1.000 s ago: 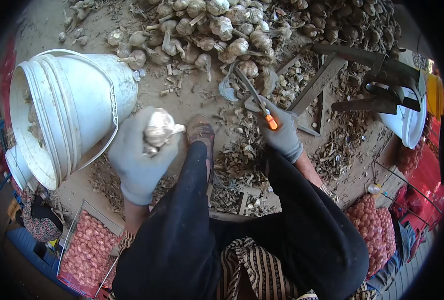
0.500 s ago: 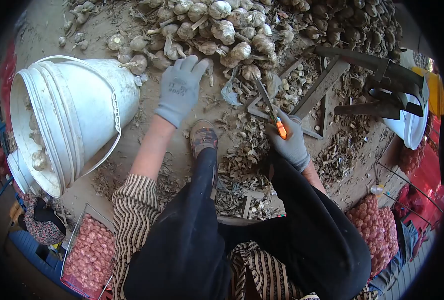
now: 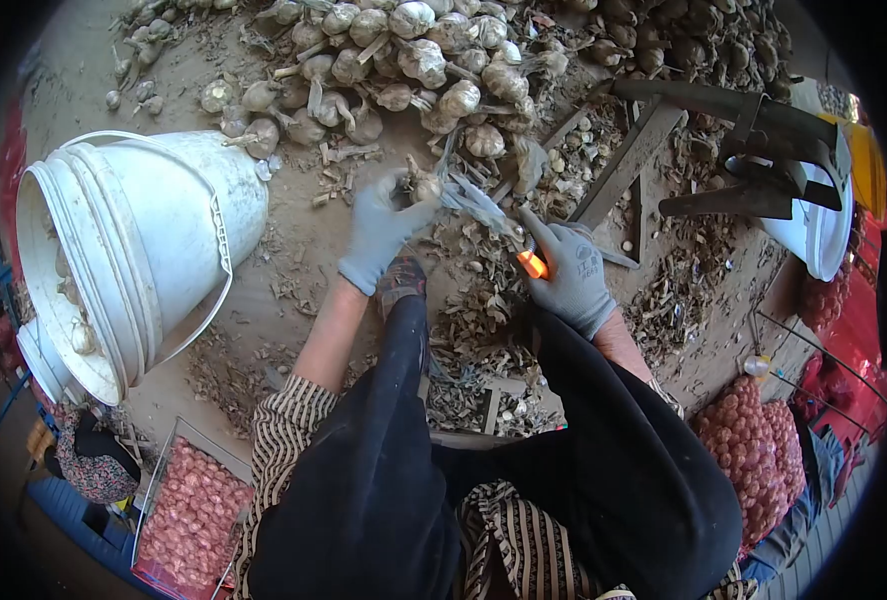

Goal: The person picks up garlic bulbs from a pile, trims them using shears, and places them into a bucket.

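My left hand (image 3: 382, 228), in a grey glove, is closed on a garlic bulb (image 3: 425, 187) with its stalk pointing up. The bulb is just above the ground, over my shoe. My right hand (image 3: 574, 275), also gloved, grips what look like shears with an orange handle (image 3: 532, 264). Their blades point up and left toward the bulb, and motion blurs them. Whether they touch the bulb I cannot tell. Beyond my hands lies a heap of garlic (image 3: 419, 62) with dry stalks.
A large white bucket (image 3: 179, 215) lies tipped on the left, with bulbs inside. On the right stand a metal frame (image 3: 629, 165) and another white bucket (image 3: 822, 240). Netted garlic sacks (image 3: 749, 445) sit low right, and a garlic-filled crate (image 3: 189, 510) low left. Another person (image 3: 94, 455) is at far left.
My left hand has drawn back from the heap's edge and now holds a garlic bulb. My right hand has shifted slightly left, and the shears have swung toward the bulb.
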Tool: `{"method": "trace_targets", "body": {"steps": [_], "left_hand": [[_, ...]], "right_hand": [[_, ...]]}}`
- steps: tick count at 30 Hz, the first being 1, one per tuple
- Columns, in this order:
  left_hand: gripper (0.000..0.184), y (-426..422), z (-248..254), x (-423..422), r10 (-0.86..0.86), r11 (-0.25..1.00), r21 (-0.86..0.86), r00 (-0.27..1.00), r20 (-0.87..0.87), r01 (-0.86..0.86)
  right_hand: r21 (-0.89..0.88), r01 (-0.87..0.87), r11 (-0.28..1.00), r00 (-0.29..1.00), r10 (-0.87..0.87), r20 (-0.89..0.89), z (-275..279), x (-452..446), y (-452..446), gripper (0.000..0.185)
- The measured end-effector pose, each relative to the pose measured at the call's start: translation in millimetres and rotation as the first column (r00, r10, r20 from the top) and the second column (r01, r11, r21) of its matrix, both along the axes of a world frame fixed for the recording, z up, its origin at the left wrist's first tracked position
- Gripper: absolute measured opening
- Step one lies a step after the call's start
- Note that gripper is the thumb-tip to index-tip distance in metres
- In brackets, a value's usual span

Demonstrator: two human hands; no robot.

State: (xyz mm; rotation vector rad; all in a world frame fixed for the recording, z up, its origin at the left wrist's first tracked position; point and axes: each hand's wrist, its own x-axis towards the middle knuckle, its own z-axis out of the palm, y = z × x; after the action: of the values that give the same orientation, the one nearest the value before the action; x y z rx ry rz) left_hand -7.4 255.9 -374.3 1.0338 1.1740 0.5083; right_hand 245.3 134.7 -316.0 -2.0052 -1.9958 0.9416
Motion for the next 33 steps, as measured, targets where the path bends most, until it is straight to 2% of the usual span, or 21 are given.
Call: {"method": "trace_targets", "body": {"steps": [2, 4, 5, 7, 9, 10, 12, 14, 15, 17, 18, 19, 20, 21, 22, 24, 25, 27, 29, 31, 33], "left_hand": [[0.045, -14, 28, 8, 0.033, 0.993, -0.116, 0.999, 0.038, -0.029], [0.049, -22, 33, 4, -0.204, 0.916, 0.296, 0.950, -0.234, 0.270], [0.050, -24, 35, 3, -0.217, 0.946, 0.208, 0.963, -0.159, 0.247], [0.050, -24, 49, 3, -0.219, 0.948, 0.195, 0.960, -0.174, 0.252], [0.051, -23, 47, -3, -0.216, 0.949, 0.189, 0.957, -0.194, 0.252], [0.050, -24, 36, -9, -0.154, 0.985, 0.068, 0.987, -0.035, 0.156], [0.047, -17, 31, -23, -0.014, 0.990, -0.131, 0.978, 0.208, 0.042], [0.044, -2, 40, -29, 0.263, 0.909, -0.408, 0.884, 0.387, -0.092], [0.042, 8, 43, -36, 0.299, 0.909, -0.404, 0.838, 0.457, -0.103], [0.043, 34, 29, -51, 0.215, 0.962, -0.250, 0.875, 0.433, -0.113], [0.045, 49, 36, -45, 0.196, 0.972, -0.167, 0.966, 0.170, -0.168], [0.045, 61, 30, -38, 0.045, 0.999, 0.004, 0.995, -0.093, -0.045], [0.046, 76, 24, -31, -0.063, 0.983, 0.135, 0.926, -0.371, 0.121], [0.053, 91, 20, -24, -0.155, 0.862, 0.200, 0.618, -0.770, 0.466], [0.053, 99, 8, -19, -0.154, 0.862, 0.202, 0.619, -0.770, 0.465], [0.063, 106, -12, -5, -0.136, 0.769, 0.090, 0.299, -0.945, 0.633], [0.071, 110, -18, -5, -0.181, 0.783, 0.045, 0.297, -0.937, 0.621], [0.072, 100, -17, -13, -0.142, 0.791, 0.109, 0.354, -0.924, 0.602], [0.073, 84, -5, -19, -0.112, 0.789, 0.165, 0.404, -0.908, 0.591], [0.068, 58, 12, -26, -0.188, 0.934, 0.152, 0.807, -0.560, 0.324], [0.073, 23, 1, -32, -0.067, 0.881, 0.433, 0.956, -0.287, 0.191]], "right_hand": [[-0.012, -0.040, 0.999, 0.998, 0.041, 0.044, 5, -2, 4, 0.072], [-0.035, -0.065, 0.997, 0.995, 0.068, 0.067, 7, -3, 6, 0.072], [-0.016, -0.071, 0.997, 0.997, 0.072, 0.040, 6, -3, 6, 0.070], [0.001, -0.078, 0.997, 0.997, 0.078, 0.010, 3, -4, 1, 0.069], [-0.103, 0.090, 0.991, 0.951, -0.116, -0.287, -5, -5, -8, 0.063], [-0.099, 0.188, 0.977, 0.911, -0.211, -0.353, -8, -6, -9, 0.056], [-0.045, 0.217, 0.975, 0.923, -0.220, -0.316, -16, -3, -9, 0.053], [-0.086, 0.250, 0.964, 0.899, -0.264, -0.348, -17, -8, -12, 0.052], [-0.100, 0.257, 0.961, 0.890, -0.276, -0.364, -14, -10, -12, 0.052], [-0.123, 0.260, 0.958, 0.878, -0.288, -0.383, -11, -11, -9, 0.052], [-0.119, 0.260, 0.958, 0.885, -0.286, -0.368, -11, -11, -8, 0.052], [-0.116, 0.259, 0.959, 0.893, -0.283, -0.351, -11, -10, -7, 0.052], [-0.112, 0.255, 0.960, 0.894, -0.278, -0.350, -11, -10, -7, 0.052], [-0.140, 0.290, 0.947, 0.868, -0.321, -0.378, -12, -12, -7, 0.051], [-0.170, 0.324, 0.931, 0.840, -0.365, -0.402, -13, -13, -7, 0.051], [-0.149, 0.313, 0.938, 0.855, -0.347, -0.386, -10, -14, -3, 0.051], [-0.132, 0.301, 0.944, 0.868, -0.329, -0.373, -8, -14, -2, 0.051], [-0.172, 0.295, 0.940, 0.869, -0.339, -0.361, -4, -13, 0, 0.053], [-0.049, 0.192, 0.980, 0.935, -0.198, -0.294, -5, -10, 0, 0.055], [-0.123, 0.129, 0.984, 0.959, -0.156, -0.238, -1, -8, 0, 0.058], [-0.062, 0.067, 0.996, 0.974, -0.078, -0.214, 0, -9, 0, 0.063]]}}
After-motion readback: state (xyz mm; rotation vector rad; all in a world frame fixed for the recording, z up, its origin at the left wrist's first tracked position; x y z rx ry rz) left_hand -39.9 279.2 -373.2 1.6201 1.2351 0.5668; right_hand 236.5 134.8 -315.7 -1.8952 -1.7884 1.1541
